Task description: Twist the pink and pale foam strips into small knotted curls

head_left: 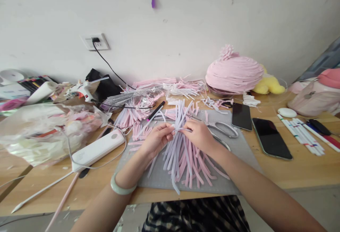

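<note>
Lavender pipe cleaners (170,156) and pink pipe cleaners (195,170) lie in a fanned pile on a grey mat (148,180) in front of me. My left hand (158,137) pinches at the left side of the lavender pile, with a small whitish bit at its fingertips. From the right, my right hand (199,134) has its fingers closed on a lavender pipe cleaner. The two sets of fingertips are close together over the pile's upper middle. Grey-handled scissors (225,129) lie just beyond my right hand, and a black marker (156,109) rests beyond my left.
Two phones (272,138) (241,116) and several white markers (300,134) lie on the right. Behind stands a pink domed piece (233,74). A white power bank (98,148) with cables, a plastic bag (45,129) and a glue gun (85,89) occupy the left.
</note>
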Available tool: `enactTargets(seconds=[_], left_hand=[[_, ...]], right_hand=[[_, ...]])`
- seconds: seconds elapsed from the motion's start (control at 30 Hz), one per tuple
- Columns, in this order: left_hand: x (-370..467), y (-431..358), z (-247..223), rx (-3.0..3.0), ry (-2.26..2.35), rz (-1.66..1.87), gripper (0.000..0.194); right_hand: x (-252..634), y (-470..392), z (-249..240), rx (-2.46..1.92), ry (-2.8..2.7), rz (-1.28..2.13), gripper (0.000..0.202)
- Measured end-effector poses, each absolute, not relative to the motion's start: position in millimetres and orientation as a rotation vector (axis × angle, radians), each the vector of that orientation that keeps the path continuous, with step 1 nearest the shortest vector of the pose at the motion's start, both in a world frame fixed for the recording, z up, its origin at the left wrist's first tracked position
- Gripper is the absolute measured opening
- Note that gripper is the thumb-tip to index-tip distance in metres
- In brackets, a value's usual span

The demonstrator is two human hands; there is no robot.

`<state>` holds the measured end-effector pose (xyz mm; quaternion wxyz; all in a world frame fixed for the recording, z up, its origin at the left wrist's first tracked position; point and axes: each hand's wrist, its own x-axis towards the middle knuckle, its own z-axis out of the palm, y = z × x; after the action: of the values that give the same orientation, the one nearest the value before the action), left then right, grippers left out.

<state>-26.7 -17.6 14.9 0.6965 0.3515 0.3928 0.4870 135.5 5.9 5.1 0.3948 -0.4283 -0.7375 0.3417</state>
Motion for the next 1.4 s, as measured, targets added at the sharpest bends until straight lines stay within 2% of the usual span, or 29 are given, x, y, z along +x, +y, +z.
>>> enactTargets(seconds=[0.03,0.1,0.23,0.33,0.43,0.53,0.8,0.9,1.07,1.17,1.23,1.33,1.4], left_hand=[[-26,-17,15,0.745,0.855,1.098,0.016],[-27,-16,15,0.743,0.831,1.145,0.015],[-33,-14,16,0.934,0.844,1.211,0.014],[-36,-14,15,1.024,0.858,1.189,0.014],[-36,-14,12,1.04,0.872,1.155,0.013],[-35,-14,9,1.032,0.885,1.149,0.013],[-32,-16,14,1.184,0.979,1.134,0.012],[-30,-16,14,1.028,0.951,1.147,0.011],[-29,-14,11,0.614,0.734,1.124,0.009],[-29,-15,11,0.645,0.734,1.149,0.009],[-28,-17,12,0.761,0.763,1.158,0.012],[-27,-20,15,0.869,0.761,1.116,0.018],[-25,-22,16,0.876,0.77,1.08,0.021]], right_hand=[[135,4,6,-1.072,-1.871,0.809,0.019],[133,1,8,-1.079,-1.828,0.997,0.017],[133,5,9,-1.026,-1.352,1.979,0.025],[134,9,9,-0.918,-0.995,2.322,0.022],[132,8,7,-0.867,-0.871,2.211,0.009],[128,6,6,-0.841,-0.733,2.054,0.01],[125,6,8,-0.915,-0.697,1.99,0.006],[124,4,6,-0.875,-0.719,1.913,0.014],[122,2,3,-0.743,-1.048,1.628,0.025],[125,8,-1,-0.856,-1.241,1.46,0.033],[127,14,-7,-0.947,-1.334,1.375,0.029],[131,21,-15,-1.014,-1.481,1.291,0.012],[133,23,-17,-1.043,-1.571,1.226,0.01]])
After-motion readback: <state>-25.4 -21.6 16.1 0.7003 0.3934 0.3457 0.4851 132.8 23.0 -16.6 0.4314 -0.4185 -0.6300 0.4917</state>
